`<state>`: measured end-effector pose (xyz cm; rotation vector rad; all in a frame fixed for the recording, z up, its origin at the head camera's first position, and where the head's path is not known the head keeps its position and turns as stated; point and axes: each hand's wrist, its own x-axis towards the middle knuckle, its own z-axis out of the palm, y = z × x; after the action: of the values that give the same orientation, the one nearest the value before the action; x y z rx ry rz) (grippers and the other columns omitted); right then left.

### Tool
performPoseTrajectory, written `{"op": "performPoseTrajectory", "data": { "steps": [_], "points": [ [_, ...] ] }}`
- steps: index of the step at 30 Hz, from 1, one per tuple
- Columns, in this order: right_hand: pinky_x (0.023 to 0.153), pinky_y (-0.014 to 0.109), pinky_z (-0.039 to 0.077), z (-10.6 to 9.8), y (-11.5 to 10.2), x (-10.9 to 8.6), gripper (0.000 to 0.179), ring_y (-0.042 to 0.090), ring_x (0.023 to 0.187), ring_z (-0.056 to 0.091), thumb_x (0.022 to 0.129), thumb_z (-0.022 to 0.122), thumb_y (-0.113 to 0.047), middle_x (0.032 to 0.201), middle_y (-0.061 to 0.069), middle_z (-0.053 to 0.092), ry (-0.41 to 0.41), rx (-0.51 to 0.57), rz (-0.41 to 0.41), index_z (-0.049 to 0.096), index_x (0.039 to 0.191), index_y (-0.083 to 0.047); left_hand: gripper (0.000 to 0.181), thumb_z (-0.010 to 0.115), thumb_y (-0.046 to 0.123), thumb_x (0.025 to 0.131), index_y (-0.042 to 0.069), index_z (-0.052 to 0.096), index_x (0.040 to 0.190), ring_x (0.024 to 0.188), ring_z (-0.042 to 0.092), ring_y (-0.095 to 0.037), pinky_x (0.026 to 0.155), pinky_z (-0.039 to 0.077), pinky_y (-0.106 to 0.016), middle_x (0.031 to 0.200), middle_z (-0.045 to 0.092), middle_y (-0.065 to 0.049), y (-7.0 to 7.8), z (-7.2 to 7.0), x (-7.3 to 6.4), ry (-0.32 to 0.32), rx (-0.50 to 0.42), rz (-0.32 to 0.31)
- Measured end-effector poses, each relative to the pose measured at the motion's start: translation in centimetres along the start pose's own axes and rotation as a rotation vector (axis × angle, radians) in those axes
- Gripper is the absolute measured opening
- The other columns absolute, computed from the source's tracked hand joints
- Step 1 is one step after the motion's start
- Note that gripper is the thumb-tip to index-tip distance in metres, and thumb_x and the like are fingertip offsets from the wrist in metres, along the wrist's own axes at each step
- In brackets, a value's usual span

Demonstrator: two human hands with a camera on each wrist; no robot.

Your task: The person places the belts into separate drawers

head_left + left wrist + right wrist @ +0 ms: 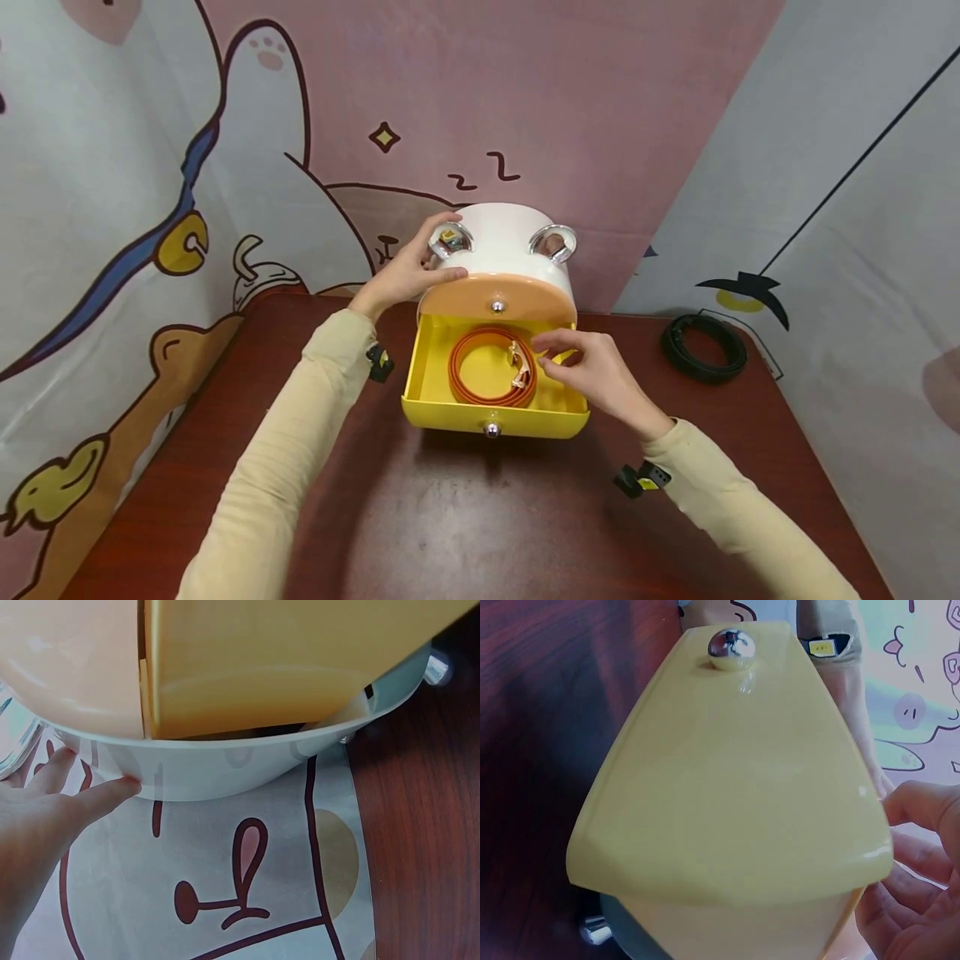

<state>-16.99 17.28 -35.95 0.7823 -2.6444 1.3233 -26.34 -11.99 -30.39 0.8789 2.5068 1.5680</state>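
A small white cabinet (502,237) with two shiny silver ears stands against the back wall. Its lower yellow drawer (450,415) is pulled out, and a coiled orange-brown belt (456,367) with a metal buckle (519,367) lies inside. My left hand (408,271) rests on the cabinet's left side by the ear, its fingertips touching the white shell in the left wrist view. Over the drawer's right side hovers my right hand (596,371), fingers loosely bent, thumb and forefinger apart near the buckle, holding nothing. The right wrist view hides the belt behind the drawer front.
A coiled black belt-like strap (708,371) lies at the back right of the dark red wooden table (480,517). Above the drawer is a closed orange drawer front (457,300) with a silver knob. Cartoon-printed cloth (600,108) hangs behind and beside the table.
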Motion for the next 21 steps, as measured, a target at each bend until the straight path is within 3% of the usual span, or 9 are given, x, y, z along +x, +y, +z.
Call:
{"op": "performPoseTrajectory", "data": {
  "steps": [9,16,21],
  "points": [
    [0.067,0.031,0.053,0.1,-1.3,-0.6,0.021,0.013,0.078,0.062,0.083,0.073,-0.001,0.095,0.001,0.071,0.005,-0.018,-0.05,0.073,0.104,-0.002,0.075,0.069,0.014,0.091,0.015,0.023,0.151,0.066,0.03,-0.018,0.063,0.028,-0.03,0.104,0.04,-0.028,0.2,-0.1,-0.1,-0.008,0.003,-0.004],
    [0.063,0.028,0.051,0.3,-2.1,-1.1,0.021,0.01,0.076,0.06,0.083,0.073,-0.001,0.092,-0.003,0.07,-0.001,0.018,-0.111,0.074,0.103,-0.007,0.076,0.069,0.013,0.091,0.015,0.022,0.151,0.068,0.032,-0.018,0.063,0.028,-0.031,0.116,0.042,-0.02,0.2,-0.1,-0.2,-0.01,0.007,-0.01],
    [0.062,0.028,0.051,0.7,-2.4,-1.3,0.022,0.01,0.074,0.06,0.083,0.072,0.0,0.091,-0.002,0.071,-0.01,0.041,-0.168,0.074,0.103,-0.01,0.076,0.069,0.015,0.091,0.018,0.023,0.151,0.068,0.032,-0.018,0.063,0.028,-0.03,0.109,0.041,-0.025,0.2,-0.1,-0.1,-0.009,0.003,-0.019]
  ]
}}
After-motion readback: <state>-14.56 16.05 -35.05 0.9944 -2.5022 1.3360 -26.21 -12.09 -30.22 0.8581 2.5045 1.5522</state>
